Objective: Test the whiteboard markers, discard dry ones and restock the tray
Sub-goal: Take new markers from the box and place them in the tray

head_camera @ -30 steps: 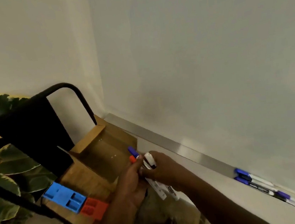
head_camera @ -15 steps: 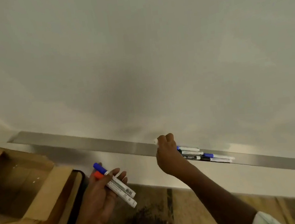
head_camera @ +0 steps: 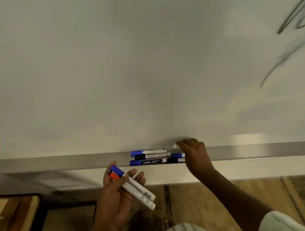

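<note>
Markers (head_camera: 150,156) lie side by side in the tray (head_camera: 57,163), long axes along it, caps mostly leftward, touching the right hand (head_camera: 193,153), whose curled fingers pinch a white-ended marker (head_camera: 175,146) at the tray. Nearby and lower, the left hand (head_camera: 119,198) grips two capped markers (head_camera: 135,186), caps angled up-left toward the whiteboard (head_camera: 141,59). Scribbles (head_camera: 296,13) mark the board's upper right.

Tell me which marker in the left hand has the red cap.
The red-capped marker is the lower of the two in the left hand; the blue-capped marker lies just above it.
</note>
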### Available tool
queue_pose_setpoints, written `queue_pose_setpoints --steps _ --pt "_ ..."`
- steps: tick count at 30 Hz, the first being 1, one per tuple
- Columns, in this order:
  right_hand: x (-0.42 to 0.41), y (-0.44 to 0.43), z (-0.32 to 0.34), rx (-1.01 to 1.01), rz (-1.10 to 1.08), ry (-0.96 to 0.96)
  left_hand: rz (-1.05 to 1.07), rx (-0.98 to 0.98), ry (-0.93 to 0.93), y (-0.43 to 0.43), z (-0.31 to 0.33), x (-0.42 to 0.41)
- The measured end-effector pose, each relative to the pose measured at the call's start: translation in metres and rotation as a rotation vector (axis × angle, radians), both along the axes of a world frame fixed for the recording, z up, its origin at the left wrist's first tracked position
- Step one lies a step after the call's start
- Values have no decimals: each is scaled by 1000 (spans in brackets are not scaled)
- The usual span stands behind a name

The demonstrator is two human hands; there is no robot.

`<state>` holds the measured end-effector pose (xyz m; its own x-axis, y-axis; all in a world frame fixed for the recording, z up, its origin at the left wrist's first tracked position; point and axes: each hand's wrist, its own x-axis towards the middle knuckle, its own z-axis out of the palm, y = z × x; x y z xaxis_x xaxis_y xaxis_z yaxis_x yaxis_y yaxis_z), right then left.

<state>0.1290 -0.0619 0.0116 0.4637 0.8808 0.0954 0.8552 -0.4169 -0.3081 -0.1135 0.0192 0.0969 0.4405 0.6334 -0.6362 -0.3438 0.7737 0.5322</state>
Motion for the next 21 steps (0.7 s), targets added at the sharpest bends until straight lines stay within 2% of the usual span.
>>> queue_pose_setpoints --steps 17,19,21 --pt "24 -4 -47 24 151 35 110 -46 69 -41 3 45" --pt "20 -5 -39 92 126 102 121 -60 93 -39 1 52" --pt "9 -9 -18 232 37 300 144 -54 133 -37 -3 60"
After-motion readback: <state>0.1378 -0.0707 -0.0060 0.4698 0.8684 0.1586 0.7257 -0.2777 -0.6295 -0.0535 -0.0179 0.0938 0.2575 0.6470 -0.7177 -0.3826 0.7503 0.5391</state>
